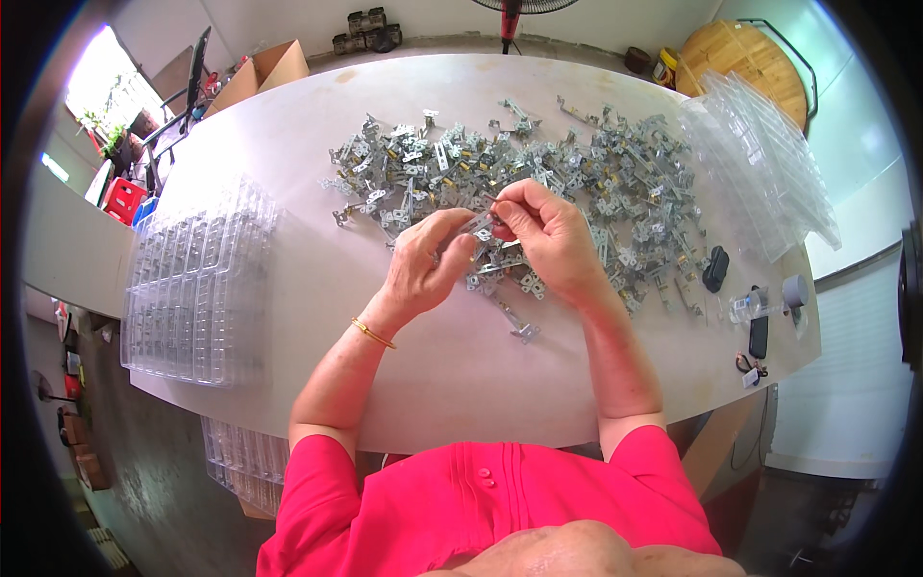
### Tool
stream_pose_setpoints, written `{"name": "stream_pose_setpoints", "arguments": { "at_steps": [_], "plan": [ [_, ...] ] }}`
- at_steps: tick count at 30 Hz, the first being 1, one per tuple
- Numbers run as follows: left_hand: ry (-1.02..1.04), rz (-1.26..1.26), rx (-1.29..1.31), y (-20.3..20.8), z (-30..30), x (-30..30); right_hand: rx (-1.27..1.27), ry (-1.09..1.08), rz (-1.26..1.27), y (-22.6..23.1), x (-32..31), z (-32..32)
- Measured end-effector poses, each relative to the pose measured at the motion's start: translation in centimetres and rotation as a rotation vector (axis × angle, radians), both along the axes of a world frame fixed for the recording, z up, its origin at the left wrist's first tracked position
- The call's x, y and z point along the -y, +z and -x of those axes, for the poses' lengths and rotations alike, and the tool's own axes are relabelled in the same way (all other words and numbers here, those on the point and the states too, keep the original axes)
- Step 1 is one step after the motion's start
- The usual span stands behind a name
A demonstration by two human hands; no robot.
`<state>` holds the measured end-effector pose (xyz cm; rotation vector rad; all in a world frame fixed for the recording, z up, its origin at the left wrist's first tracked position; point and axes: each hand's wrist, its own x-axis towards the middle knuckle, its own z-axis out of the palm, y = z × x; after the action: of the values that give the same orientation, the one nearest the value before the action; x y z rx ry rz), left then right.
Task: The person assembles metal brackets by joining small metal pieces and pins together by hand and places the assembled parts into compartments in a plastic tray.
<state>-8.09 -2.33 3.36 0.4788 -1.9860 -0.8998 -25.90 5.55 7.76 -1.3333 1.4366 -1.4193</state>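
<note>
A small silver metal bracket (478, 223) is held up between my two hands, over the near edge of a wide pile of similar metal brackets (442, 159). My left hand (420, 262) is closed on it, with thumb and fingers pinching its near end. My right hand (553, 236) has thumb and forefinger pinched together at its far end. Something thin and dark shows at the right fingertips, too small to name. Just below my hands, a loose bracket (519, 329) lies on the table by the pile.
Stacked clear plastic trays (197, 288) filled with parts stand at the left of the pale table (452, 385). Empty clear trays (755, 163) lie at the right. A dark case (714, 269), a clear bottle (750, 306) and a black phone-like object (759, 337) sit near the right edge.
</note>
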Motion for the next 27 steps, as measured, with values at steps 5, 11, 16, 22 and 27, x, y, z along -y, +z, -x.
{"name": "stream_pose_setpoints", "arguments": {
  "at_steps": [5,11,16,22,27],
  "plan": [
    [-0.204,-0.304,0.09,0.8,-0.8,0.8,0.065,-0.012,0.048,0.2,0.0,0.7],
    [-0.213,-0.591,0.095,1.1,-0.3,0.1,-0.421,-0.259,0.291,0.3,0.0,0.3],
    [-0.072,-0.498,-0.073,0.0,0.3,0.3,-0.394,-0.21,0.112,1.0,-0.7,-1.0],
    [0.13,-0.132,0.028,-0.4,0.9,-0.2,-0.505,-0.213,0.115,0.4,-0.6,-1.3],
    [0.207,0.136,0.071,-1.4,1.0,0.2,-0.621,-0.201,0.132,-0.1,-0.6,-1.5]
  ]
}}
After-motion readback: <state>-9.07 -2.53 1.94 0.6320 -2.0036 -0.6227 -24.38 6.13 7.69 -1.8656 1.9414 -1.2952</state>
